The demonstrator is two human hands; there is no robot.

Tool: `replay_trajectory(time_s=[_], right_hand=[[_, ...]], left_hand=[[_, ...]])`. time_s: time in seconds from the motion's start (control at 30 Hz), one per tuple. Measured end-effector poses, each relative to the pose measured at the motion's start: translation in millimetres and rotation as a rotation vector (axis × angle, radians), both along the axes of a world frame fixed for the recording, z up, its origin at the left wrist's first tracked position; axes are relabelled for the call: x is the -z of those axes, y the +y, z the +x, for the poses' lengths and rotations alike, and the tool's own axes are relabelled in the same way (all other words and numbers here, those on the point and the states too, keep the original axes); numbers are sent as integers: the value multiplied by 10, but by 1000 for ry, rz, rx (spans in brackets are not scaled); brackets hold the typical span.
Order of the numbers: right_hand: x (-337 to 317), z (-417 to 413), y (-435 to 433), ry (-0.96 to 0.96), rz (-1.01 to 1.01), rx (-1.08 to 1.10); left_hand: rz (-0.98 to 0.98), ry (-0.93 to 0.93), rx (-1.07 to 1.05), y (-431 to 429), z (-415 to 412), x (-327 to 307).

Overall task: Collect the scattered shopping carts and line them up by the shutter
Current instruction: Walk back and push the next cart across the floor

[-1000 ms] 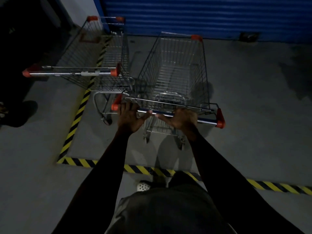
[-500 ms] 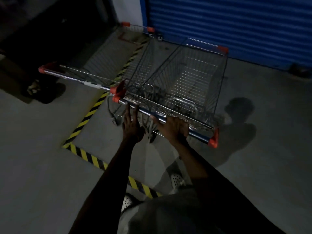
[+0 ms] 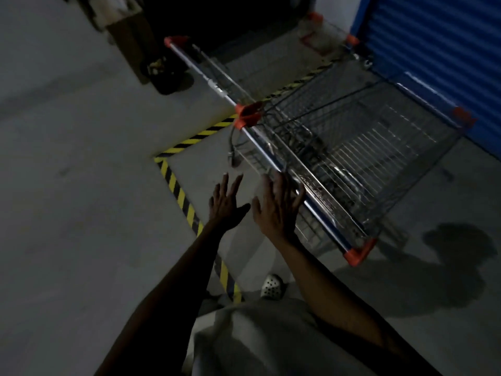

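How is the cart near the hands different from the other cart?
The near cart stands inside the striped tape; the far cart sits across the tape line. The near cart's handle looks blue; the far cart's looks silver. Both are wire carts with orange handle caps, side by side facing the blue shutter.

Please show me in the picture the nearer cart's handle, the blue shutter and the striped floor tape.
nearer cart's handle [image 3: 325, 223]: head view, on the bar, toward its near orange end.
blue shutter [image 3: 433, 36]: head view, on the ribbed slats.
striped floor tape [image 3: 176, 185]: head view, on the near strip.
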State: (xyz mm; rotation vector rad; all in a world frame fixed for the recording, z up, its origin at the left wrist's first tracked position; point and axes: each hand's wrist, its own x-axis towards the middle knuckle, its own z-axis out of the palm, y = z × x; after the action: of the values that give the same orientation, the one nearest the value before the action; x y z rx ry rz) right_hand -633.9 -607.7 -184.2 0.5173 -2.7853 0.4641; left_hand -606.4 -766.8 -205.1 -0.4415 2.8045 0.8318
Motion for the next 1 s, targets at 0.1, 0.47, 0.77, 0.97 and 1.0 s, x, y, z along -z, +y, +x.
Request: replay_trajectory(time_s=[0.1,0.47,0.77,0.97,1.0], right_hand=[[253,255,-104,-180,-20,-220],[671,773,-284,-805,134,-361],[538,1073,-1108,-887,350,-581],[534,1488,-2213,-855,379,-710],[561,1585,-2429,-850,385,-735]], left_hand=[[24,-39,-124,-91,518,149],[244,-157,-590,-318,1962,447],[441,-63,-869,-908,2670,482],[536,24,-1056,-1774,3254,532],[552,35,-1081,-1939,3377,541]])
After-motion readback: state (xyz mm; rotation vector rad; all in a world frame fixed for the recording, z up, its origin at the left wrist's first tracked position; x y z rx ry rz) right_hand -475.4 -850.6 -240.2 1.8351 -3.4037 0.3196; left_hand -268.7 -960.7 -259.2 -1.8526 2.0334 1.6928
